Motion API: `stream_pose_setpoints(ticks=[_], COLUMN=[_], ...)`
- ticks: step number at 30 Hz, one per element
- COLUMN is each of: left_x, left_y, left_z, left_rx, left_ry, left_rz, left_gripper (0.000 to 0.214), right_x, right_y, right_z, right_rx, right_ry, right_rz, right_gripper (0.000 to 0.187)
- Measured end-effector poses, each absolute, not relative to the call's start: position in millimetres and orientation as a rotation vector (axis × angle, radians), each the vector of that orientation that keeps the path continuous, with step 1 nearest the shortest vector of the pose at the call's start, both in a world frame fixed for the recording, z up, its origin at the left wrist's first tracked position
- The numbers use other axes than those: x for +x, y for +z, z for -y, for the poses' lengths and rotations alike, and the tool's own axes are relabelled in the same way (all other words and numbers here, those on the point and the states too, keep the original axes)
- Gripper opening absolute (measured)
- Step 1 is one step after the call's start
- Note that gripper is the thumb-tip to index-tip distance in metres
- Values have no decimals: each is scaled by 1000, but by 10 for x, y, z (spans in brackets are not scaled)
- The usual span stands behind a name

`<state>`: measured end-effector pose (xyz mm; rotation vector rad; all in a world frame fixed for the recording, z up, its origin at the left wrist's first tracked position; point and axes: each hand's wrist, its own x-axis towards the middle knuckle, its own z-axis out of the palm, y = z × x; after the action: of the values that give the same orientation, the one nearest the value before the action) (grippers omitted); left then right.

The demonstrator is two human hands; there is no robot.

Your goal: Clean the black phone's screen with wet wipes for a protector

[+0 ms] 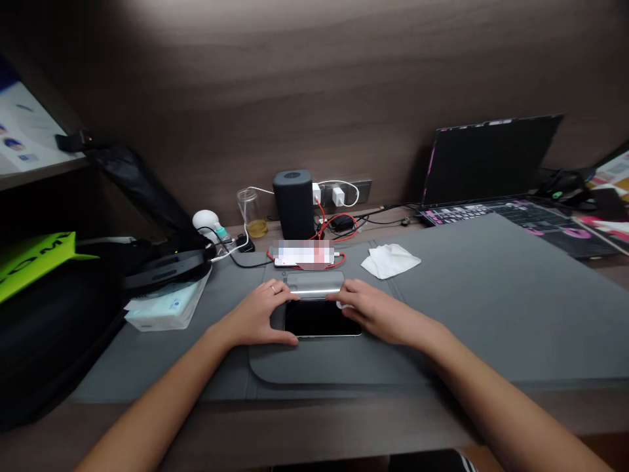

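A smartphone (322, 319) with a dark screen lies sideways on the grey desk mat in front of me. Along its far long edge is a glossy, greyish flat piece (315, 283); I cannot tell if it is a case or a film. My left hand (260, 314) spans the phone's left end, thumb at the near edge and fingertips at the border with the glossy piece. My right hand (376, 311) is closed at the phone's right end, index fingertip on the glossy piece's near corner. Under those fingers shows a small white piece (343, 305), mostly hidden.
Beyond lie another phone (304, 254) with red cable and a white wipe (390, 261). A black speaker (293, 204), glass jar (251, 213) and wall chargers stand behind. Left are a tissue pack (170, 308) and black bag (59, 328); right, an open laptop (491, 164).
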<state>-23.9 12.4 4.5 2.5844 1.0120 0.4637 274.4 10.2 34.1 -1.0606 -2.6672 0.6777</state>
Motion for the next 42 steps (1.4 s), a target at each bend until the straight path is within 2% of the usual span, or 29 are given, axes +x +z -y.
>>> stream_pose_setpoints(ticks=[7,25,30,35,42], left_x=[-235,-228,-233,-236,-233], left_y=[54,61,56,59,65], left_z=[-117,-114,-117,-116,-113], left_rx=[2579,2596,2596,2587,2588], left_ry=[464,453,441,456,448], left_rz=[-1012,-1019,-1024,-1021,-1027], left_gripper=[68,67,69,68,68], right_x=[2753,2812,2847,2881,2868], right_y=[402,299,422,468,301], right_z=[-36,-226,-140,-83,-213], right_rx=[-893,-1178,-1139,-1085,-1232], right_ry=[963,808,958,1082,899], right_rz=[2704,2549,2628,2626,2513], right_gripper=[43,34,29,34,34])
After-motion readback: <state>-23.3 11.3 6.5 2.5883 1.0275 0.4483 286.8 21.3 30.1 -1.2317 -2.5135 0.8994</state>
